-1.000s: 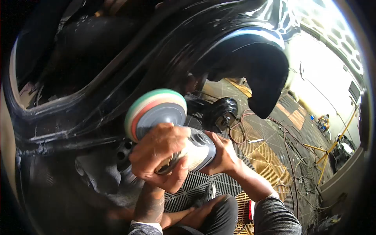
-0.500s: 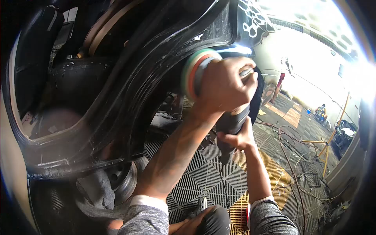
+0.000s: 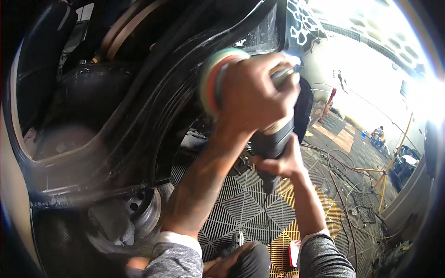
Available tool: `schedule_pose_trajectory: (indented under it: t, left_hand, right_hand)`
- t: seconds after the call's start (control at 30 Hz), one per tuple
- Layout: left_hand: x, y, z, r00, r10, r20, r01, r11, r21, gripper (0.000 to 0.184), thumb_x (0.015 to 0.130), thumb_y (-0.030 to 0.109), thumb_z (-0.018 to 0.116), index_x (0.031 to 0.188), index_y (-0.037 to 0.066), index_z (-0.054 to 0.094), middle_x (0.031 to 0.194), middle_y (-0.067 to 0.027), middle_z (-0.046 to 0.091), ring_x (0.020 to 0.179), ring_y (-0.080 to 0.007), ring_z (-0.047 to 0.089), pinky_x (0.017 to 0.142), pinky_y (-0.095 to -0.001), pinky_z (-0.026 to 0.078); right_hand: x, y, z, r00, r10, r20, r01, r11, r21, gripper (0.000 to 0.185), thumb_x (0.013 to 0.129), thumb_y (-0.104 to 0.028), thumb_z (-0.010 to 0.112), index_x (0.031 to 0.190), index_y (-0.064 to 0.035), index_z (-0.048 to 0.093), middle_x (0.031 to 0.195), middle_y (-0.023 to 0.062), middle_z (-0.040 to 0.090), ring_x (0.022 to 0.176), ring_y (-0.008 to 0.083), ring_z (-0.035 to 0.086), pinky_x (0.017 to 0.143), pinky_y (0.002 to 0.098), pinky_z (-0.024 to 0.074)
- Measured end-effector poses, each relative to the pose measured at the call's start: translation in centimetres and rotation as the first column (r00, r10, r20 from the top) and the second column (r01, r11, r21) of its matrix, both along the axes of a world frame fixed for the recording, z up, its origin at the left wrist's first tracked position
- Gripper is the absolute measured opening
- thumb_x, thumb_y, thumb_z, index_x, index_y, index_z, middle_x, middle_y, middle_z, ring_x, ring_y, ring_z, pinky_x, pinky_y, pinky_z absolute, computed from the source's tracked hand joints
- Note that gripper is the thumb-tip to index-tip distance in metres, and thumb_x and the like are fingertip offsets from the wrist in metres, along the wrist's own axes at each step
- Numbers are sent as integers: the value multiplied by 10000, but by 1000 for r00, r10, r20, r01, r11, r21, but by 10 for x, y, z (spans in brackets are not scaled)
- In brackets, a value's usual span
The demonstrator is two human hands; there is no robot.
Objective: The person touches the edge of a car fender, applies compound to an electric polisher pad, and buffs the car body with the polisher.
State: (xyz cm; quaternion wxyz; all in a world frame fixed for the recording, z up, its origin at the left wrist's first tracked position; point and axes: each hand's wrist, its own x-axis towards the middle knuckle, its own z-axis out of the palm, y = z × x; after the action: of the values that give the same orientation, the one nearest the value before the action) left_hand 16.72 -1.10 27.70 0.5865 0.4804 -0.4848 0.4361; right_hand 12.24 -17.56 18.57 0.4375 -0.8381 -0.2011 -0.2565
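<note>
A polisher (image 3: 273, 143) with a round pad (image 3: 214, 81) is held up against the black car body panel (image 3: 185, 69), near the wheel arch. The pad has a green rim and a red layer, and its edge is blurred. My left hand (image 3: 259, 90) wraps over the polisher's head end. Lower down, my right hand (image 3: 285, 160) grips the dark body near its rear end, where a cord hangs toward the floor. The pad's working face is turned away from view.
Below the car are a wheel (image 3: 146, 211) and a grey cloth (image 3: 116, 222). Hoses (image 3: 340, 185) cross the grated floor (image 3: 245, 204) at right, beside a yellow stand (image 3: 382, 178). A red and white item (image 3: 294, 252) lies near my right sleeve.
The polisher has risen from low in front of me to the panel by the wheel arch, then shifted slightly left. Both hands have stayed on it, and the view has turned.
</note>
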Motion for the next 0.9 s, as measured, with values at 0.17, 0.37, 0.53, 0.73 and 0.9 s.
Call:
schedule_pose_trajectory:
  t: [0.17,0.37,0.53,0.73,0.9]
  left_hand:
    - [-31,79,-57,962,179,208,-157,980,-120,223,781,8,687,992,-59,717,821,-134,741,753,-202,746,703,-310,588]
    - [-39,97,-58,970,194,143,-193,981,-22,301,785,55,617,1038,-75,716,956,-195,748,903,-257,735,854,-360,578]
    - [-13,24,-8,998,54,31,-54,998,-14,200,804,46,661,972,-27,742,803,-112,748,728,-173,731,683,-317,592]
    - [38,-98,60,989,145,-28,-136,969,207,252,730,233,697,893,64,789,833,-189,741,765,-340,739,734,-384,586]
    - [50,-119,73,971,216,-102,-185,950,252,268,715,251,675,875,71,791,814,-184,738,741,-334,735,725,-378,584]
  right_hand:
    - [-2,49,-38,992,120,43,-112,982,-149,826,535,-255,882,1226,61,558,1013,189,710,917,282,721,880,398,569]
    - [-7,64,-37,988,119,95,-102,981,-166,855,543,-264,870,1264,55,542,968,200,714,874,303,731,835,390,575]
    - [0,19,-9,995,92,29,-93,995,30,704,563,-266,874,1124,77,622,985,134,716,871,220,690,842,352,561]
    - [32,-77,-9,966,-251,-59,255,897,360,889,569,-199,899,1308,21,458,1150,146,652,1041,270,647,944,425,533]
    - [36,-90,3,977,-214,-8,204,917,343,926,547,-291,931,1261,64,461,1134,181,639,1029,263,638,931,412,517]
